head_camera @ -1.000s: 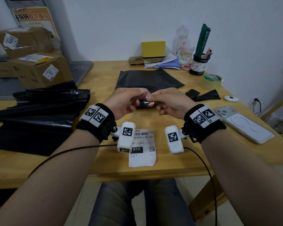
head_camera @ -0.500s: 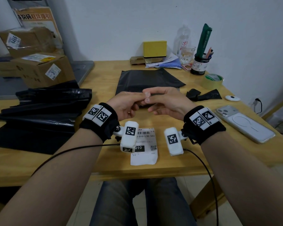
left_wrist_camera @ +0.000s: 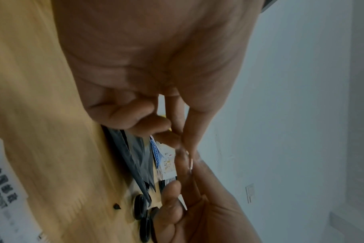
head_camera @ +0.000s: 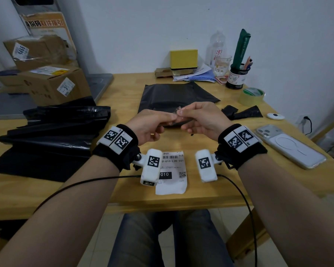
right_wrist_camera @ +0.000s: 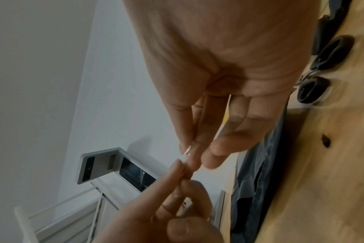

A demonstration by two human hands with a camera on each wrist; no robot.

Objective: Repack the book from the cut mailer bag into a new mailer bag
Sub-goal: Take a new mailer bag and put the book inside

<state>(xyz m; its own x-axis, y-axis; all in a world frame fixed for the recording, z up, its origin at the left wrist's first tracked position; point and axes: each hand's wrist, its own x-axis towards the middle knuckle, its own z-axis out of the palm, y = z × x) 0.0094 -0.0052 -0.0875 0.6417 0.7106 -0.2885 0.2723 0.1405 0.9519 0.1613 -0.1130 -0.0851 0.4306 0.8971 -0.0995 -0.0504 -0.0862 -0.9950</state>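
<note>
**Both hands pinch a scrap of clear film above the worktop**

The left hand (head_camera: 149, 125) and the right hand (head_camera: 201, 118) meet fingertip to fingertip in mid-air over the centre of the wooden worktop (head_camera: 123, 197). Between them sits a small crumpled piece of clear film (head_camera: 178, 109) — thumb and forefinger of each hand are closed on it, the remaining fingers loosely curled. The wrist views show the same pinch from below, the film glinting between the fingertips (right_wrist_camera: 188, 150).

Under the hands, black-handled scissors (right_wrist_camera: 322, 69) lie flat on the worktop. Just beyond them, at 12 o'clock, a black mailer bag (head_camera: 174, 95) lies flat; whether the book is inside it cannot be told, and no book shows anywhere. At 9 o'clock a heap of black plastic bags (head_camera: 54, 132) spreads over the left edge. At 2 o'clock lie two black plastic offcuts (head_camera: 243, 113), with a roll of tape (head_camera: 252, 96) beyond them.

At 6 o'clock, near the front edge, a white shipping label (head_camera: 172, 172) lies face up, partly hidden by the wrist cameras. A phone (head_camera: 289, 147) lies face down at 3 o'clock, a small white disc (head_camera: 275, 116) beyond it. Along the back sit a yellow box (head_camera: 183, 58), a pen holder (head_camera: 237, 77) and a clear bottle (head_camera: 217, 47) — cardboard boxes (head_camera: 46, 81) stand stacked at 10 o'clock.
</note>
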